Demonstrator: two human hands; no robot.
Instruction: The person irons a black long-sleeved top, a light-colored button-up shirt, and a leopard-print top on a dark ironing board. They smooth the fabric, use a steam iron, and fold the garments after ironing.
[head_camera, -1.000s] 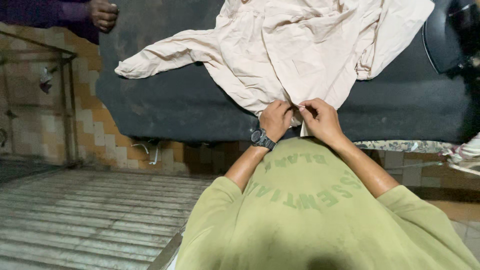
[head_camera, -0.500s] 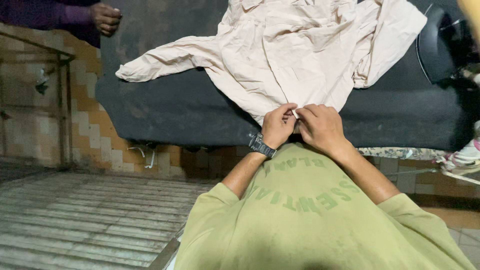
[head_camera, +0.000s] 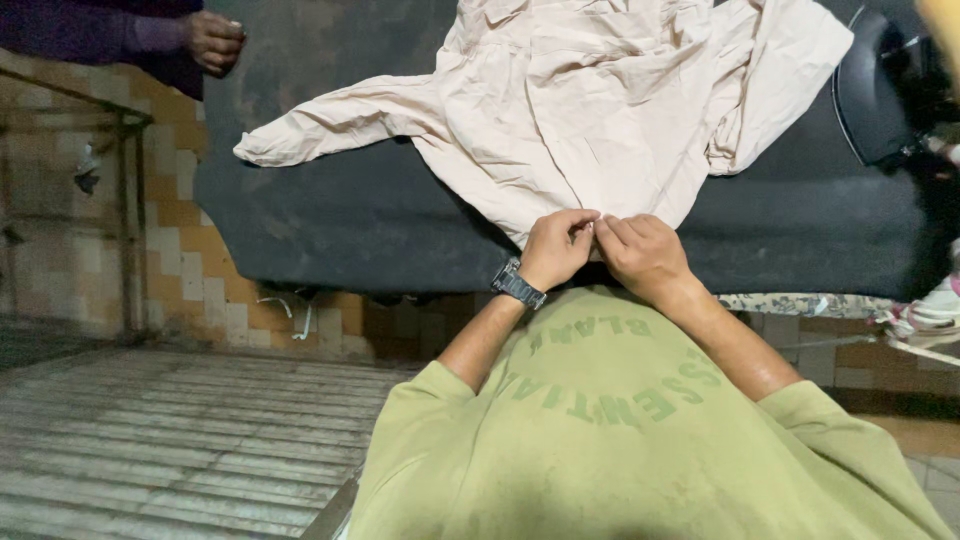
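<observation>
Both hands met at the near hem: the left hand (head_camera: 556, 247) and right hand (head_camera: 640, 256) pinched the cream shirt's (head_camera: 590, 110) edge together, equally close, while the garment stretched straight away across the dark table (head_camera: 330, 215), one sleeve (head_camera: 330, 122) trailing left

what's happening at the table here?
A person in a green T-shirt stands at a dark padded table with a cream shirt spread on it. The left hand and right hand meet at the shirt's near edge, pinching the fabric between the fingertips. Another person's hand rests at the table's far left corner.
</observation>
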